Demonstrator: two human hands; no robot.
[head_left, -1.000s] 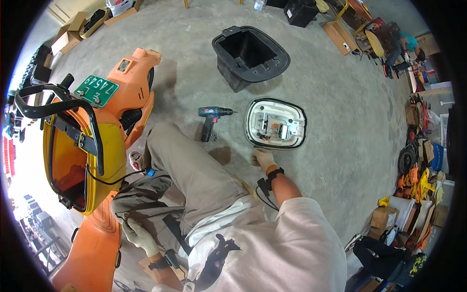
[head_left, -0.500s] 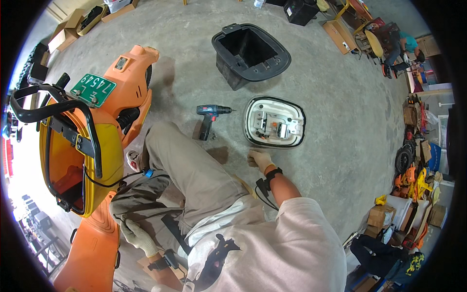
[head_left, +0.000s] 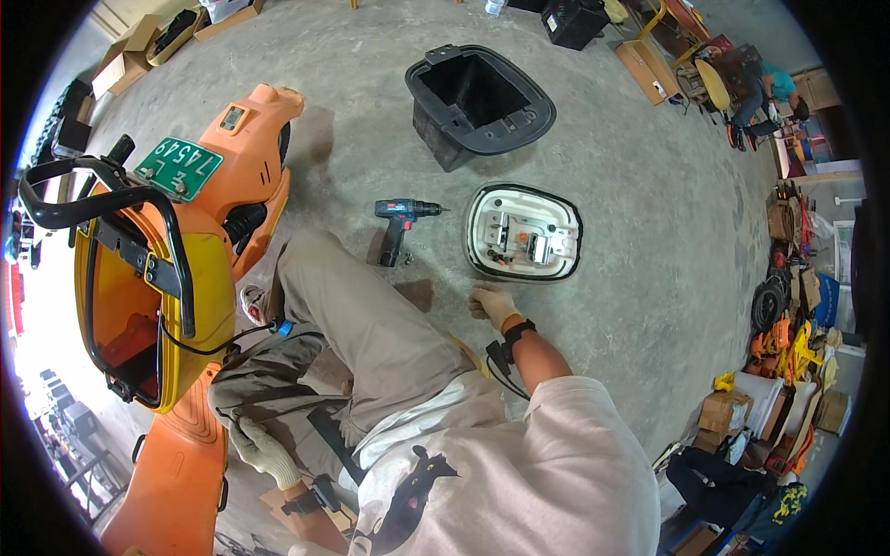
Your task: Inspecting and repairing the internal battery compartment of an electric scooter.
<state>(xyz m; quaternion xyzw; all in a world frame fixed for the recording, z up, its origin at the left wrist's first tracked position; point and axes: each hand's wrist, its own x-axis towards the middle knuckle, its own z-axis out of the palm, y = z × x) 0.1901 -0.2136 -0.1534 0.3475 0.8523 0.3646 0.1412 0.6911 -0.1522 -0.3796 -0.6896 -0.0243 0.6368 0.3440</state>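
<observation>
My left hand [head_left: 263, 450], in a pale knit glove, lies with its fingers stretched along my grey-brown trouser leg [head_left: 250, 389]. My right hand [head_left: 494, 305], gloved too, is low over the floor with its fingers curled in; whatever they may hold is hidden. Just beyond it lies a scooter seat [head_left: 563, 228], underside up, white inside a black rim, with a metal bracket [head_left: 538, 248] in it. Left of the seat a dark cordless drill [head_left: 397, 222] rests on its side, and several small screws [head_left: 409, 260] lie by its grip.
An orange scooter [head_left: 236, 148] with a black grab rail [head_left: 176, 208] and green plate [head_left: 179, 169] stands to my left. Farther out sits a black storage bucket [head_left: 445, 130]. Boxes [head_left: 726, 410] and parts line the right side, where another person [head_left: 777, 83] is at the far end.
My right hand has shifted very slightly to the left. Otherwise nothing on the floor has visibly moved.
</observation>
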